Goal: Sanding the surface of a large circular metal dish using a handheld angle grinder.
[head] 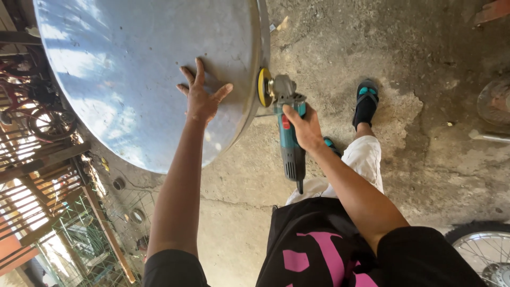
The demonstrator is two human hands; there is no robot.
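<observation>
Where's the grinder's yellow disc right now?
In the head view, the yellow disc sits just right of centre, against the rim of the big metal dish, at the tip of the grinder held by the right hand.

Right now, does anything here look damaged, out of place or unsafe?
Yes. The concrete floor is cracked and patchy. The right hand holds the angle grinder with its disc against the round metal pan's rim, while the left hand lies bare on the pan, and the foot wears an open sandal.
</observation>
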